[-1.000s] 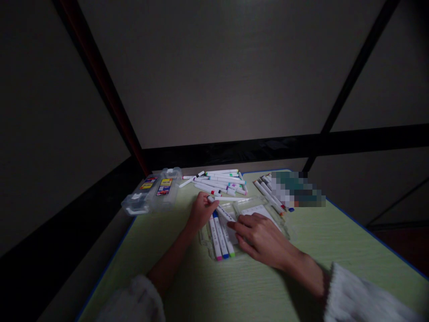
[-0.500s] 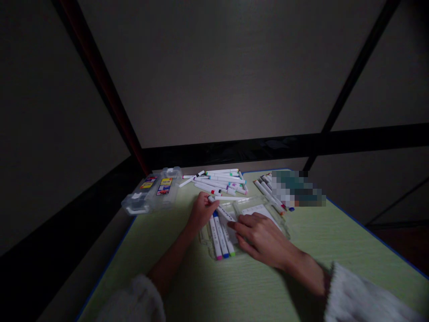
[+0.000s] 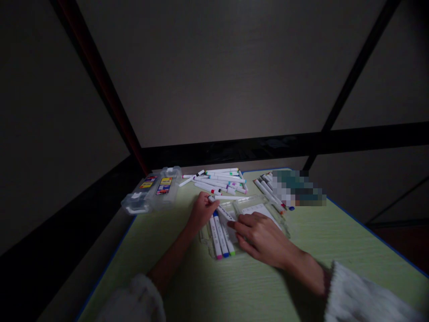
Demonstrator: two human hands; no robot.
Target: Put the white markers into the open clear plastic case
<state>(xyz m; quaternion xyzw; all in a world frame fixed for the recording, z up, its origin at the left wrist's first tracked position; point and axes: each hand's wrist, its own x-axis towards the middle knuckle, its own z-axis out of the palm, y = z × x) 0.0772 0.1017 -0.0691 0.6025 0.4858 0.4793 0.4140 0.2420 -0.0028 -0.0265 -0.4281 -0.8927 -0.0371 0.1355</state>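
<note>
A white marker [image 3: 225, 212] slants between my two hands above an opened clear plastic case [image 3: 238, 205]. My left hand [image 3: 201, 210] is closed on its upper end, which is dark. At the lower end, the fingers of my right hand [image 3: 259, 235] are closed round it, partly hiding that tip. Three white markers [image 3: 220, 237] with pink, blue and green ends lie side by side in the near left part of the case. A white card [image 3: 256, 210] shows in the right half, partly covered by my right hand.
Behind the case lies a loose pile of white markers [image 3: 219, 181]. Another group of markers [image 3: 270, 194] lies at the right, beside a blurred-out patch. Two clear cases with coloured labels [image 3: 164, 187] stand at the table's left edge. A wall [image 3: 231, 80] rises behind the table [image 3: 187, 281].
</note>
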